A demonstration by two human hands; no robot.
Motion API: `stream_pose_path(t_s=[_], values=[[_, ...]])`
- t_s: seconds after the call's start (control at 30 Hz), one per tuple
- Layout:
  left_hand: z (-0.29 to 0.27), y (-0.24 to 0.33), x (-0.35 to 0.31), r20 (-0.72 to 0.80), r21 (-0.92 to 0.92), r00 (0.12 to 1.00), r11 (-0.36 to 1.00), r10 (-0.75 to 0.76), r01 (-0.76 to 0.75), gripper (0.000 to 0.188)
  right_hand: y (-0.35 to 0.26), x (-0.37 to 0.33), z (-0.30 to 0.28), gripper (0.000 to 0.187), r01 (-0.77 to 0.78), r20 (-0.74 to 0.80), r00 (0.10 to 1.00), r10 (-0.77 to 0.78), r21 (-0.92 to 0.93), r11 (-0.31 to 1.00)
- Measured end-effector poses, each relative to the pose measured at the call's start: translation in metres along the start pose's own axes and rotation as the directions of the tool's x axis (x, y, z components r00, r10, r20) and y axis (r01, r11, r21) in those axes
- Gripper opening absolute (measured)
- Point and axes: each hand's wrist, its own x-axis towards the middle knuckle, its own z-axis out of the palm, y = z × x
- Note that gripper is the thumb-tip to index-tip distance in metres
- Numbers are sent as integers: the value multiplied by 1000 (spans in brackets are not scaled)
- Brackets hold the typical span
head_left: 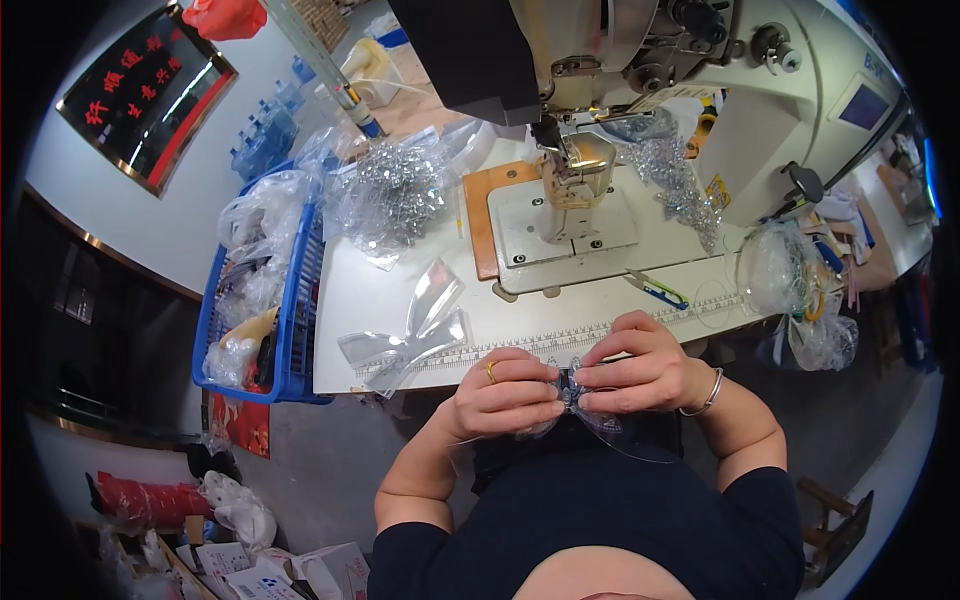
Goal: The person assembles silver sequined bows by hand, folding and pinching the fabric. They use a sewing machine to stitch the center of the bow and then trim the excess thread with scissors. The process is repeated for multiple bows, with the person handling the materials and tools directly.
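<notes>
At the front edge of the white sewing table [400, 290], my left hand [508, 393] and my right hand [637, 370] meet, fingers closed. Between them they grip a clear, glittery piece [602, 421] with sparkling stones; its exact kind is partly hidden by my fingers. A thin thread trails from it to the right. Clear plastic strips [415, 335] lie crossed on the table to the left of my hands. Thread snips [657, 289] with blue-green handles rest just beyond my right hand, near a ruler [540, 345] marked along the table edge.
Ahead stands the sewing machine [575, 195]. A pile of sparkling pieces [395, 190] lies on the left, more glittering strips [680, 190] on the right. A blue basket [303, 300] of plastic bags flanks the table; bagged items [785, 270] sit at the right.
</notes>
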Motion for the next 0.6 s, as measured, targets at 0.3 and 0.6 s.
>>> stream_pose_path(t_s=[0.3, 0.6], values=[[-1, 0, 1, 36, 191, 991, 972, 132, -137, 18, 4, 1, 1, 18, -44, 1, 999, 44, 77, 996], [6, -1, -2, -15, 181, 992, 976, 126, -121, 20, 10, 0, 8, 18, -123, -8, 992, 127, 195, 973]])
